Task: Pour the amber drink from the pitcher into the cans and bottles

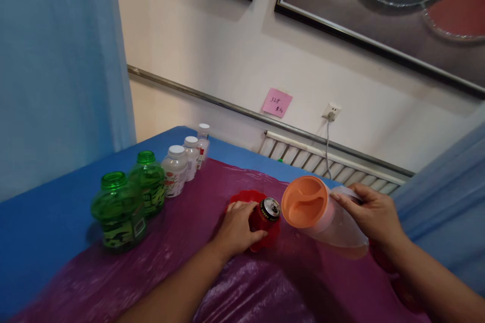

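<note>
My left hand [235,229] grips a red drink can [267,214] that leans over a red flower-shaped dish [248,197] on the purple plastic sheet [242,287]. My right hand [373,212] holds a clear plastic jug [333,224] by its handle. The jug is tipped toward the left, and its orange lid [305,202] faces the can, close beside it.
Two green bottles [119,212] [149,181] and three white-capped bottles [176,169] stand in a row at the left on the blue-covered table [45,212]. A blue curtain [56,60] hangs at the left. The wall behind carries a radiator [341,164], a socket [331,111] and a pink note [277,102].
</note>
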Motion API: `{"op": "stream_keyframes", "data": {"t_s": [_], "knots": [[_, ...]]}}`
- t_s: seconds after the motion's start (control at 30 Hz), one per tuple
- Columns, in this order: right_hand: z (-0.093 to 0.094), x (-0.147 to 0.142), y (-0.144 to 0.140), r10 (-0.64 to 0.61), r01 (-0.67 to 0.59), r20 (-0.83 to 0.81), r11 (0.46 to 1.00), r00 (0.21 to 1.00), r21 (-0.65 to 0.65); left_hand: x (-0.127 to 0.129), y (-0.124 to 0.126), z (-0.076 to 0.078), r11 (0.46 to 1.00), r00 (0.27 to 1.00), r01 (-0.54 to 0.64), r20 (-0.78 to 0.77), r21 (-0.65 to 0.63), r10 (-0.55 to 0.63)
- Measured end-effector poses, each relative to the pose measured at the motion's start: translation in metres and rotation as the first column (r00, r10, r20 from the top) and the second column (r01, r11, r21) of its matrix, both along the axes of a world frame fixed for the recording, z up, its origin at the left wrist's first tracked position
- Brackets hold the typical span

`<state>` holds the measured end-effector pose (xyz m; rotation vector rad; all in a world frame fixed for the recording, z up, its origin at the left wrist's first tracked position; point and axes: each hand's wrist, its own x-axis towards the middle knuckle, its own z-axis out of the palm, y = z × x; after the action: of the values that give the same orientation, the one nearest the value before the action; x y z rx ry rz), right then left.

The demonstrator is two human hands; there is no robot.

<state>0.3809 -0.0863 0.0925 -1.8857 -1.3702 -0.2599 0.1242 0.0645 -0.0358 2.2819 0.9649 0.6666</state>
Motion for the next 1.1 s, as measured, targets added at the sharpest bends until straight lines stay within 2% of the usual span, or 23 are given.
{"op": "stream_keyframes", "data": {"t_s": [1.1], "knots": [[0.0032, -0.0029, -0.0017, -0.019, 0.018, 0.055, 1.000, 0.998, 0.012, 0.0002, 0.0006, -0.0016, 1.000, 1.000, 0.007, 0.001, 0.008, -0.007]]}}
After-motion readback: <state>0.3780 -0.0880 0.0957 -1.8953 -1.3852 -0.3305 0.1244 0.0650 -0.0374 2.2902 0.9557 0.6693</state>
